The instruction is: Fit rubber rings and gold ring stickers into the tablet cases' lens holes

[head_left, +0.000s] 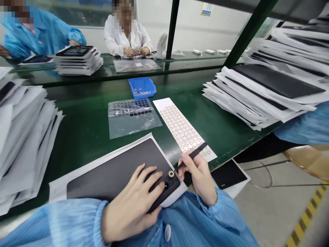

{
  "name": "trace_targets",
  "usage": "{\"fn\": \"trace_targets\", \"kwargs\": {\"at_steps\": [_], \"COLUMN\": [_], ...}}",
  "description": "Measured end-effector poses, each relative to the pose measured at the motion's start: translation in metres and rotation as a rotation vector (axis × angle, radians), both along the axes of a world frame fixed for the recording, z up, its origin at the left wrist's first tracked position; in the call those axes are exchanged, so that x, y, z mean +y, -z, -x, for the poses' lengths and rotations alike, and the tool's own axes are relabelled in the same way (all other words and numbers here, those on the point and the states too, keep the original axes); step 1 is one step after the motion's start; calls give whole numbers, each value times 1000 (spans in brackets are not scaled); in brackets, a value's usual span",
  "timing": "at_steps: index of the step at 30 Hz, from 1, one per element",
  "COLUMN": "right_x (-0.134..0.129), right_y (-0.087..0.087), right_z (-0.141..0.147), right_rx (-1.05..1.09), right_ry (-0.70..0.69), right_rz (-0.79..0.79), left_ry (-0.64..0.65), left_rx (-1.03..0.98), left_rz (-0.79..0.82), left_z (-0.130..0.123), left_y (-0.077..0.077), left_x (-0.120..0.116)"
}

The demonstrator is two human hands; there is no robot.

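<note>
Head view: looking down on a green bench (84,116).
Left hand (133,202): open, fingers spread and resting on a dark panel (113,171), not gripping.
Right hand (197,178): pinching black tweezers (192,156), tip just beside a tan ring (171,173).
Location: panel on a white sheet (58,190) at the bench's near edge; ring on the panel near its corner, by black dots (166,185).
Handling: panel looks thin, stiff and smooth, best taken by its edges; ring looks light and flimsy, best taken at its rim.
Rest: white strip of rings (180,127), bag of black dots (131,116), blue bin (142,87), paper-wrapped stacks (264,92).
</note>
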State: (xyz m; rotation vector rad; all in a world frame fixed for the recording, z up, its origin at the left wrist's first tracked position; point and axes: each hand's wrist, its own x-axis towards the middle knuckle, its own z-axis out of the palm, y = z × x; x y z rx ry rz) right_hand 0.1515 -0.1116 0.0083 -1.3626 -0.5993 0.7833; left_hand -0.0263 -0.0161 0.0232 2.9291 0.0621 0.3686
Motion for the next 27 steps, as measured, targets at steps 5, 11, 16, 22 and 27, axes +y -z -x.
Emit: {"fn": "trace_targets", "kwargs": {"at_steps": [5,11,16,22,27], "right_x": [-3,19,34,30,31], "right_y": [0,-10,-3,-2,-5], "right_z": [-2,-4,-5,-3,-3], "right_rx": [-54,-89,-64,-128,-149], "right_ry": [11,0,-21,-21,-21], "right_rz": [39,58,101,137,145], "left_ry": [-72,-84,-134,-137,-129], "left_rx": [-96,-89,-100,-44,-49], "left_rz": [2,32,38,51,36], "left_z": [-3,-7,-10,-12,-12], "left_y": [-2,2,5,0,-1], "left_x": [14,11,8,8,7]}}
